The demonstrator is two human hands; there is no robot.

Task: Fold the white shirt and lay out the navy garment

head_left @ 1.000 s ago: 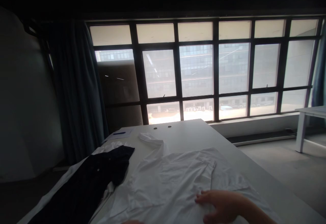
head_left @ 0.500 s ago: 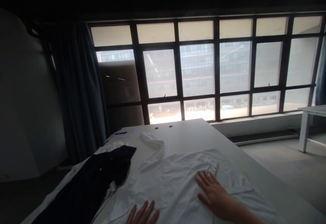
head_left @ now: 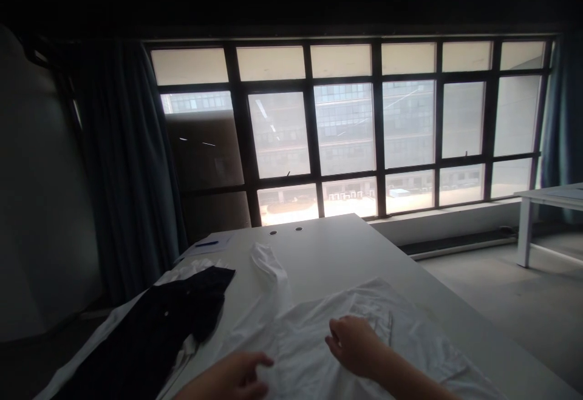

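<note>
A white shirt (head_left: 410,345) lies spread on the white table (head_left: 337,248), one sleeve (head_left: 268,263) stretching toward the window. My right hand (head_left: 353,345) rests on the middle of the shirt with its fingers curled down into the cloth. My left hand (head_left: 237,376) comes in at the bottom edge, fingers bent and pinching the shirt's near-left part. A black garment (head_left: 155,333) lies on the table's left side, over another white cloth (head_left: 182,272).
A sheet of paper with a blue pen (head_left: 207,244) lies at the table's far left corner, near two cable holes (head_left: 286,230). A large window and dark curtains (head_left: 132,163) stand behind. Another white table (head_left: 546,196) stands at the right across bare floor.
My right hand slid left across the shirt and curled from flat to gripping. My left hand came further into view and closed on the cloth. The sleeve has bunched up.
</note>
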